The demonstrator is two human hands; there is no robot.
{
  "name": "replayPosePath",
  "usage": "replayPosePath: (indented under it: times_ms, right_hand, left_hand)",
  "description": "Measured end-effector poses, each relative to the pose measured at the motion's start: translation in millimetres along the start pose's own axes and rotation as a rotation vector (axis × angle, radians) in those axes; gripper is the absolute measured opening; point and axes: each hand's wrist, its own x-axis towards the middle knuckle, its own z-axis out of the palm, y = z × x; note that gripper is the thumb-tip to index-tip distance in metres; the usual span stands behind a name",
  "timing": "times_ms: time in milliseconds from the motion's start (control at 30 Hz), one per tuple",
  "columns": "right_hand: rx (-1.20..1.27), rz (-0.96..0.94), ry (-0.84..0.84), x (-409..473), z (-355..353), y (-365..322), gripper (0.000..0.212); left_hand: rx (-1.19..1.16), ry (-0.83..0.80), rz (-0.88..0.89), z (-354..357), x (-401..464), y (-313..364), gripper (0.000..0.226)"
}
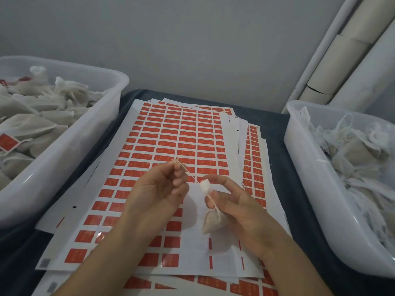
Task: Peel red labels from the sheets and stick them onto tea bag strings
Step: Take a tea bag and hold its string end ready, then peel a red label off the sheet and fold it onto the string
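Observation:
A stack of white sheets [171, 133] printed with rows of red labels covers the dark table in front of me. Above the top sheet my right hand [241, 206] pinches a small beige tea bag [211, 220] at its tied white neck, the pouch hanging below. The tea bag's white string [186, 168] runs up and left to my left hand [158, 189], which pinches its free end between thumb and fingertip. The lower right part of the top sheet is bare where labels have been peeled off. No label is on this string.
A clear plastic bin [89, 133] at the left holds several tea bags, some with red labels on their strings. Another clear bin [310, 167] at the right holds unlabelled tea bags. Cardboard tubes [342, 56] lean against the wall at the back right.

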Motion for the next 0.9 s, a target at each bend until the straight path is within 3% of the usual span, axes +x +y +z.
replayPosePath:
  times_ms: [133, 200, 300, 400, 500, 700, 800, 900]
  right_hand:
    - [0.005, -0.026, 0.033, -2.0, -5.0, -4.3, 0.028]
    - [-0.103, -0.087, 0.173, 0.7, -12.9, -5.2, 0.022]
    - [-0.414, -0.149, 0.498, 7.1, -33.6, -2.6, 0.01]
    - [-0.601, -0.074, 0.591, 10.5, -49.3, 3.6, 0.018]
    - [-0.661, 0.006, 0.556, 13.0, -51.8, 8.1, 0.025]
    - [-0.617, 0.076, 0.477, 9.9, -49.1, 1.0, 0.039]
    - [-0.26, 0.159, 0.29, 0.8, -46.4, -10.2, 0.042]
    - [-0.237, 0.216, -0.008, -6.6, -43.8, -13.2, 0.032]
  left_hand:
    - [0.122, -0.135, -0.001, -0.8, 4.0, -3.1, 0.021]
    - [0.108, -0.212, 0.039, -0.7, 2.0, -1.1, 0.024]
    - [0.303, -0.135, 0.203, -0.2, -2.2, 1.6, 0.025]
    - [0.486, -0.039, 0.357, 3.1, -5.0, 5.2, 0.023]
    - [0.695, 0.026, 0.447, 3.9, -7.8, 2.0, 0.035]
    - [0.903, 0.124, 0.561, 11.6, -10.2, -11.6, 0.023]
    - [0.888, 0.119, 0.536, 10.0, -8.6, -11.8, 0.024]
    - [0.828, 0.115, 0.509, 9.3, -6.6, -13.0, 0.024]
